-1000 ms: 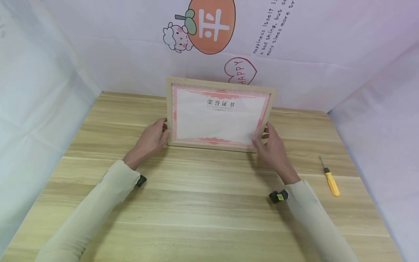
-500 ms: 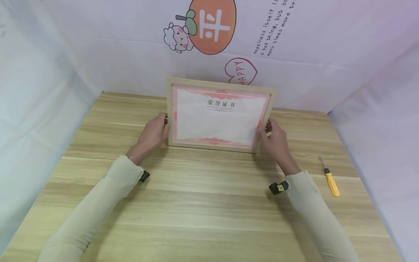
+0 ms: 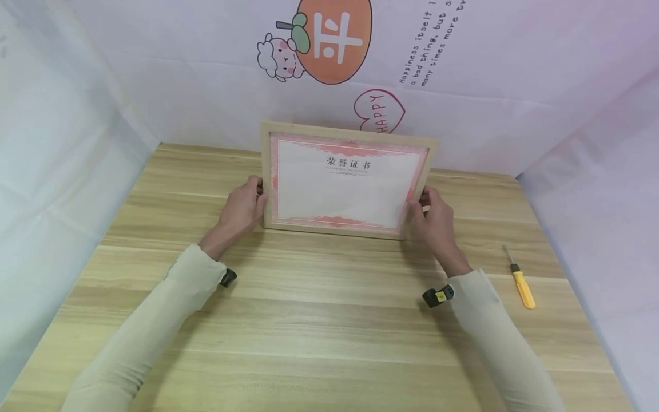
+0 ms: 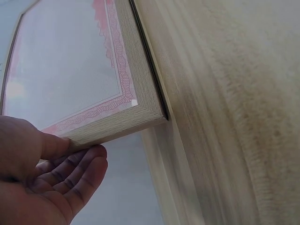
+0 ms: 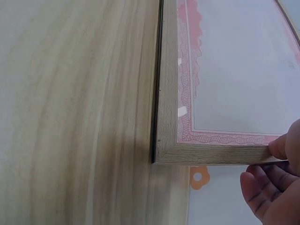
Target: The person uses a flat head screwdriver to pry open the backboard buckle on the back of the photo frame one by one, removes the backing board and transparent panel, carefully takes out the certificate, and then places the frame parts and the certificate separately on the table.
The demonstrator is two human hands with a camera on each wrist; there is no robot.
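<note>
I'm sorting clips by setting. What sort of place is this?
Probably a small booth set up for recording: pale cloth, printed at the back, rises behind and on both sides of a wood-grain table, and a black device sits at each wrist.

In the head view the wooden frame covers the lower end of the red heart and parts of the fingers of the left hand and right hand, while the orange fruit print and English lettering run off the top and the left sleeve and right sleeve off the bottom. The fine line of print under the certificate's heading is too small to read. Each wrist view crops the frame at the top and its own hand at the side, and the frame's back is hidden
</note>
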